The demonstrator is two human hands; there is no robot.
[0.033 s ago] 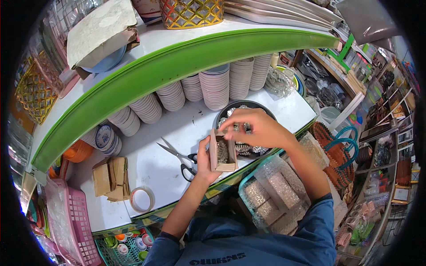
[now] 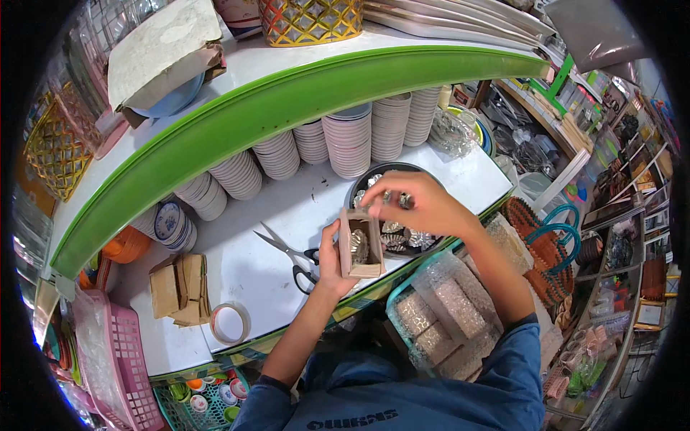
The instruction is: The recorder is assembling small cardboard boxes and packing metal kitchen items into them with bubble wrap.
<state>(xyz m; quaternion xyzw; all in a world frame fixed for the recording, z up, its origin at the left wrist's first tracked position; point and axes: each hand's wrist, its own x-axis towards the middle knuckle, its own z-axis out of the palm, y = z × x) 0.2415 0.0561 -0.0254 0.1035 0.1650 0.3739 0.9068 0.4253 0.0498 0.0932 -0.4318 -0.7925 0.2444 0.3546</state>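
My left hand point(image 2: 335, 264) grips a small open-topped cardboard box point(image 2: 345, 248) by its side, above the counter's front edge. Inside the box sits a fluted silver metal baking mould point(image 2: 359, 246). Over the box's upper rim hovers my right hand point(image 2: 413, 201), thumb and forefinger bent and apart, with nothing visible between them. Beneath it, partly hidden by the hand, stands a dark round pan point(image 2: 433, 177) that holds several more fluted moulds point(image 2: 419, 238). Black-handled scissors point(image 2: 291, 253) lie spread on the counter, just left of the box.
The white counter point(image 2: 262, 302) also carries a tape roll point(image 2: 230, 323) and folded cardboard point(image 2: 180, 289). Stacked bowls point(image 2: 347, 142) line its back, under a green-edged shelf point(image 2: 237, 122). Near my right arm, a turquoise basket point(image 2: 394, 305) holds bubble-wrapped packages point(image 2: 460, 302). A pink basket point(image 2: 123, 352) stands left.
My right hand has shifted slightly right and its fingers have drawn back a little from the box opening. The mould inside shows more plainly. My left hand and the box stay put.
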